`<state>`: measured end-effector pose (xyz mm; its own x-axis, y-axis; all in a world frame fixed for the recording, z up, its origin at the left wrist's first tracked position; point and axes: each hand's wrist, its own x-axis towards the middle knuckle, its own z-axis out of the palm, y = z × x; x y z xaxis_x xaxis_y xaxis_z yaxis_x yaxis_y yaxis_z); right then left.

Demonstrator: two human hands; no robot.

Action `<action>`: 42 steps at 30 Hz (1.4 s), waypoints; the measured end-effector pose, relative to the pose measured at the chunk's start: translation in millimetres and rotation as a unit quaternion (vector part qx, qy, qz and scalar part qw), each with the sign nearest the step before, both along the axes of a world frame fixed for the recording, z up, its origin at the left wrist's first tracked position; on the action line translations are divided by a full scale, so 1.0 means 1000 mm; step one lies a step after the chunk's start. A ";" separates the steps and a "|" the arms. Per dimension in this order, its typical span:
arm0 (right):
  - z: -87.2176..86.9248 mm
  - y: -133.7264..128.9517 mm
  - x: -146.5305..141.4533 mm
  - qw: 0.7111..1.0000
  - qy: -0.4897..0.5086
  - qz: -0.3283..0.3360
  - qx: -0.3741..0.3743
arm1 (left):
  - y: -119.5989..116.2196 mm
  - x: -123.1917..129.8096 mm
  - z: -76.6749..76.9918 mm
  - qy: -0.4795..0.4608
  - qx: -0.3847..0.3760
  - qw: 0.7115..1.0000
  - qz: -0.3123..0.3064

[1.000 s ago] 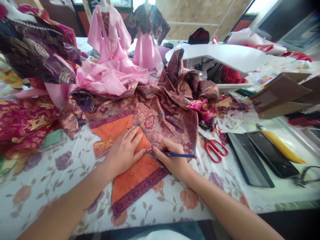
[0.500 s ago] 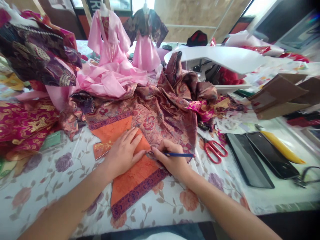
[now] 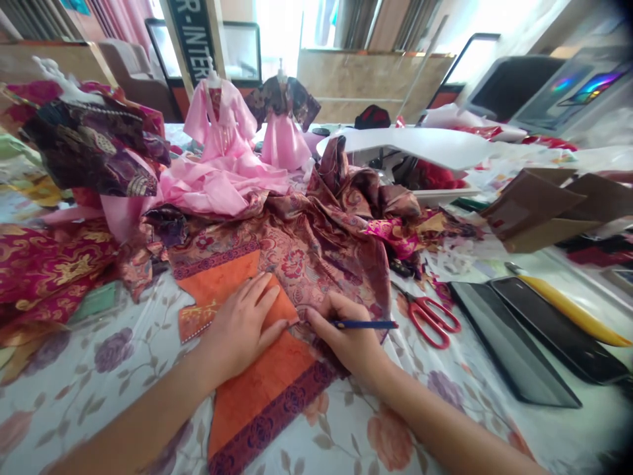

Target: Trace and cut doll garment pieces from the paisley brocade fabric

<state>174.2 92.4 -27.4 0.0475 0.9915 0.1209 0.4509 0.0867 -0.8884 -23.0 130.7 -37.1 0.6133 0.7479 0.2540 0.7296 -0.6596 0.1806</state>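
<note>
My left hand (image 3: 240,326) lies flat with fingers spread on an orange garment piece (image 3: 262,389) that has purple patterned bands at its ends. Pinched in the fingers of my right hand (image 3: 353,336) is a blue pencil (image 3: 370,324). Its tip end is by the orange piece's edge, close to my left thumb; the exact contact is hard to make out. Under and behind the orange piece spreads a crumpled reddish-brown brocade cloth (image 3: 321,251). Red-handled scissors (image 3: 432,321) rest to the right of my right hand.
Dark flat devices, a tablet (image 3: 514,349) and a phone (image 3: 554,326), lie at right beside a yellow tool handle (image 3: 573,310). Farther back are a brown cardboard box (image 3: 534,204) and small pink dresses (image 3: 217,132) on stands. Magenta-gold cloth (image 3: 59,270) covers the left side.
My view has tilted up, so the table's things sit lower and more of the room shows. Both hands keep nearly the same places on the cloth, the pencil still in my right.
</note>
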 end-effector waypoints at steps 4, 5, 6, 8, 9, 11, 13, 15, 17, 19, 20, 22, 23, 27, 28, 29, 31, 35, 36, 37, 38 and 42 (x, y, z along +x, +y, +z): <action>0.000 0.001 -0.001 1.000 0.001 0.002 -0.001 | 0.000 0.000 -0.001 -0.001 0.010 1.000 -0.001; 0.000 0.001 -0.002 1.000 0.000 -0.008 0.013 | 0.000 0.000 -0.001 0.002 0.011 1.000 -0.001; 0.001 0.001 -0.002 0.999 -0.001 -0.017 0.028 | 0.000 0.000 -0.001 0.005 0.011 1.000 0.000; 0.001 0.001 -0.002 0.999 -0.004 -0.021 0.042 | 0.000 0.000 -0.001 0.007 0.011 1.000 0.000; 0.001 0.001 -0.002 0.999 -0.009 -0.010 0.037 | 0.000 0.000 -0.001 0.006 0.012 1.000 0.000; 0.000 0.001 -0.002 1.000 -0.018 0.013 0.016 | 0.000 0.000 -0.001 0.000 0.015 1.000 0.000; 0.000 0.001 -0.002 1.000 -0.018 0.014 0.013 | 0.000 -0.001 -0.002 -0.003 0.016 1.000 0.000; -0.001 0.001 -0.002 1.000 -0.005 -0.006 0.029 | 0.000 -0.001 -0.002 0.002 0.013 1.000 0.001; -0.001 0.001 -0.001 0.999 0.002 0.002 0.033 | 0.000 -0.001 -0.002 0.009 0.011 1.000 0.002; -0.001 0.001 0.000 0.999 -0.001 0.025 0.023 | -0.001 0.000 -0.001 0.012 0.012 1.000 0.005; -0.002 0.001 0.000 0.999 -0.003 0.025 0.020 | -0.001 0.000 -0.001 0.012 0.011 1.000 0.006; -0.002 0.001 0.000 1.000 -0.001 0.002 0.025 | -0.001 0.000 0.000 0.014 0.010 1.000 0.005; -0.001 0.001 0.000 1.000 0.005 -0.008 0.028 | -0.001 0.000 0.000 0.017 0.009 1.000 0.004; 0.000 -0.001 -0.003 0.999 0.003 0.034 0.007 | 0.000 0.000 -0.001 0.018 0.011 1.000 0.002; 0.000 -0.001 -0.003 0.999 -0.003 0.033 0.006 | 0.000 0.000 -0.001 0.012 0.011 1.000 0.002; 0.001 -0.001 -0.003 1.000 -0.006 0.022 0.011 | 0.000 0.000 -0.001 0.008 0.010 1.000 0.001; 0.001 -0.001 -0.003 1.000 -0.001 -0.005 0.022 | 0.000 0.000 -0.001 0.005 0.006 1.000 -0.001; 0.001 -0.001 -0.003 0.999 -0.014 0.030 0.010 | 0.000 0.001 0.000 0.014 0.009 1.000 0.002; 0.001 -0.001 -0.003 0.999 -0.021 0.028 0.010 | 0.000 0.001 0.000 0.013 0.010 1.000 0.002; 0.001 -0.002 -0.003 1.000 -0.022 0.018 0.012 | 0.000 0.001 0.000 0.010 0.009 1.000 0.002; 0.001 -0.002 -0.003 1.000 -0.017 0.006 0.014 | 0.000 0.001 0.000 0.005 0.008 1.000 0.000; -0.002 -0.001 -0.003 1.000 0.006 0.014 0.006 | -0.001 0.001 0.000 -0.009 0.007 1.000 0.000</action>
